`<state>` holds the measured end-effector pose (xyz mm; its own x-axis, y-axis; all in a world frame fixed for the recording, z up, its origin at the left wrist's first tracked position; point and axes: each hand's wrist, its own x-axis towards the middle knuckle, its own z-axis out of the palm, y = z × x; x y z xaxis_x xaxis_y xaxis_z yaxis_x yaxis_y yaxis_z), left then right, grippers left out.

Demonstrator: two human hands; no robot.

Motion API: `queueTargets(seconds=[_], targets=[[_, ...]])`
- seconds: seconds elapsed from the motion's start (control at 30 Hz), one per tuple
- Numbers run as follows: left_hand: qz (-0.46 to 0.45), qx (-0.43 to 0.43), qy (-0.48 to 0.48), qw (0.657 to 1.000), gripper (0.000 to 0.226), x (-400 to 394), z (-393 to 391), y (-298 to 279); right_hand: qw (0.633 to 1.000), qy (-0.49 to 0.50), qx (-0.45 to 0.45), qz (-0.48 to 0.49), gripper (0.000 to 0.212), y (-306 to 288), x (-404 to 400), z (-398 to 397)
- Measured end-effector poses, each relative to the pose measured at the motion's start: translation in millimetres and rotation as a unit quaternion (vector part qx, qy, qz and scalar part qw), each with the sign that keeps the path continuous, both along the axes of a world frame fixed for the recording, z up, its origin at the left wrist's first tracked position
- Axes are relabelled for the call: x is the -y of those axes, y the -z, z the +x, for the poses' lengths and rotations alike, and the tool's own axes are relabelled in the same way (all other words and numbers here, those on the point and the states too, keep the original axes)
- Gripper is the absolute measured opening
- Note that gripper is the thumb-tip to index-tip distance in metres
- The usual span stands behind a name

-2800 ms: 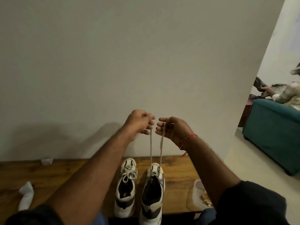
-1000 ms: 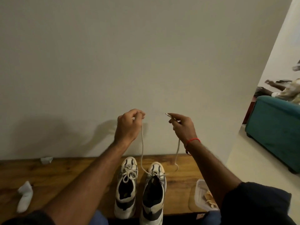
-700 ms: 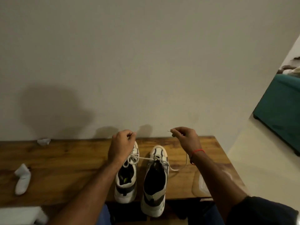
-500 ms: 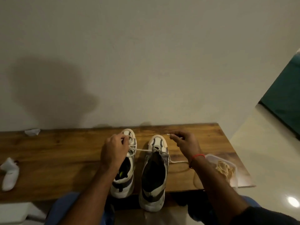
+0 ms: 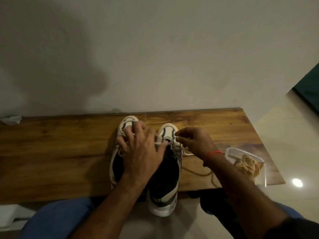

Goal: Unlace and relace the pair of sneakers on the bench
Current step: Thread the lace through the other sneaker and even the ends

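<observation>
On the wooden surface (image 5: 60,149), against a pale wall, a pair of white-and-dark sneakers is set side by side, toes toward the wall. The left sneaker (image 5: 126,125) is largely covered by the left hand (image 5: 143,149), which is spread wide with fingers extended and laid across both shoes — the fingertips rest on the left sneaker's toe and laced upper, while the thumb (image 5: 161,146) is pressed against the tongue edge of the right sneaker (image 5: 164,187). Nothing is gripped by this hand. The right sneaker's heel overhangs the near edge of the surface, and its upper is seen unlaced but for the lowest eyelets near the toe. The right hand (image 5: 195,144), marked by a red thread at the wrist, is held just beside that toe with fingers curled — the tip of the white shoelace (image 5: 185,153) is pinched between thumb and forefinger. The rest of the lace is trailed loosely over the surface under the right wrist. Near the right end, a clear plastic container (image 5: 229,152) with tan contents is placed.
</observation>
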<state>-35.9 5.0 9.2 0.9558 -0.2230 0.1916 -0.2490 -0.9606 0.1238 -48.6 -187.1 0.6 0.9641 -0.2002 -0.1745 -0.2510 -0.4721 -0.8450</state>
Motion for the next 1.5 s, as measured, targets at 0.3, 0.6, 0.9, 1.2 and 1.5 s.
queueTargets(seconds=[0.3,0.6,0.9,1.2,1.5], targets=[[-0.175,-0.153,0.029,0.972,0.019,6.0,-3.2,15.0,0.999,-0.038,-0.034,0.007,0.007,8.8,-11.4,-1.9],[-0.312,-0.273,-0.080,0.906,0.019,-2.7,10.0,19.1,0.998,-0.040,-0.051,0.014,0.008,14.7,-24.8,-6.4],[-0.341,-0.300,-0.084,0.887,0.020,-0.5,8.8,16.2,0.998,-0.053,-0.043,-0.009,0.007,21.6,-30.5,-3.8],[-0.352,-0.312,-0.078,0.879,0.015,-0.3,9.5,15.2,0.981,-0.131,0.027,-0.142,0.013,18.1,-27.6,-4.9],[-0.351,-0.320,-0.054,0.878,0.014,-1.0,9.2,13.1,0.986,-0.103,0.072,-0.114,0.016,18.2,-32.6,-7.1]])
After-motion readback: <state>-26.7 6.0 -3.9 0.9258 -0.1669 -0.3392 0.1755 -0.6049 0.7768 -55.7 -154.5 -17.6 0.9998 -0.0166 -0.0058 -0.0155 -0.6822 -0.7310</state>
